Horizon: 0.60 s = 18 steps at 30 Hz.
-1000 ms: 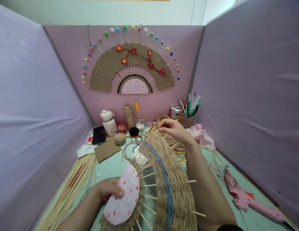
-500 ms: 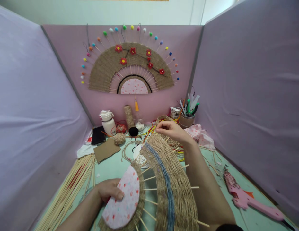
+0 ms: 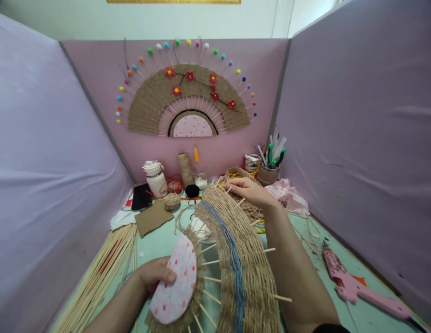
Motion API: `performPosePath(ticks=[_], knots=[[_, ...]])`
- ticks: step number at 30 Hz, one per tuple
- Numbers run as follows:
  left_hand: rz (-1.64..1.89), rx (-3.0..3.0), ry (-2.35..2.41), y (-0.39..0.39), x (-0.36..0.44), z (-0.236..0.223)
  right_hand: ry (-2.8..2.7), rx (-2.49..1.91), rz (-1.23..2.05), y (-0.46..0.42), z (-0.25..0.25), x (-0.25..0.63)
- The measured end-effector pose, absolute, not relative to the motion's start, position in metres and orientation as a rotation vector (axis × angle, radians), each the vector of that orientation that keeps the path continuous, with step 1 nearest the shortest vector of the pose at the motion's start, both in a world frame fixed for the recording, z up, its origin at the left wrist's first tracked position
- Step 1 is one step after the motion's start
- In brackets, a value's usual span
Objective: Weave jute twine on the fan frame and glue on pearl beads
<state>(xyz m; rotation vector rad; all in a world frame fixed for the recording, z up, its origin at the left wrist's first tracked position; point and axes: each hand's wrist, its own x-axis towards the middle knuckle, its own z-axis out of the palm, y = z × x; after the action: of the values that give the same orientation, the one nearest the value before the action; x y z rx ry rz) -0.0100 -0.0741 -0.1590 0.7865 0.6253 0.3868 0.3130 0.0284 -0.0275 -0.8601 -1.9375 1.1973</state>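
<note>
A half-woven fan (image 3: 257, 259) of brown twine on thin wooden sticks, with a blue band (image 3: 238, 268) through it, is held up tilted in front of me. My left hand (image 3: 158, 274) grips its half-round base (image 3: 182, 284), covered in pink dotted fabric, the thumb lying on top and the other fingers hidden beneath. At the fan's far outer edge, beside the stick ends, is my right hand (image 3: 248, 190). Its fingers are pinched together; what is between them is too small to make out. Loose twine lies behind and under that hand.
A finished fan (image 3: 142, 104) hangs on the back panel. Below it stand a white bottle (image 3: 155, 179), a twine spool (image 3: 185, 169) and a pot of tools (image 3: 269, 173). Wooden sticks (image 3: 93, 282) and cardboard (image 3: 153, 218) lie left; a pink glue gun (image 3: 354, 286) lies right.
The fan has turned and shifted slightly left, so more stick ends show at its far edge. My right hand has lowered a little to that edge; my left hand keeps its grip.
</note>
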Motion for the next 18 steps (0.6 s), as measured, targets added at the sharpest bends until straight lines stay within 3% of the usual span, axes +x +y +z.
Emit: performPosePath(ticks=[10, 18], knots=[[0.310, 0.835, 0.623, -0.076, -0.009, -0.160, -2.088, -0.884, 1.262, 0.038, -0.044, 0.295], [0.278, 0.839, 0.657, -0.079, -0.005, -0.159, -1.933, -0.941, 1.007, 0.048, -0.046, 0.299]])
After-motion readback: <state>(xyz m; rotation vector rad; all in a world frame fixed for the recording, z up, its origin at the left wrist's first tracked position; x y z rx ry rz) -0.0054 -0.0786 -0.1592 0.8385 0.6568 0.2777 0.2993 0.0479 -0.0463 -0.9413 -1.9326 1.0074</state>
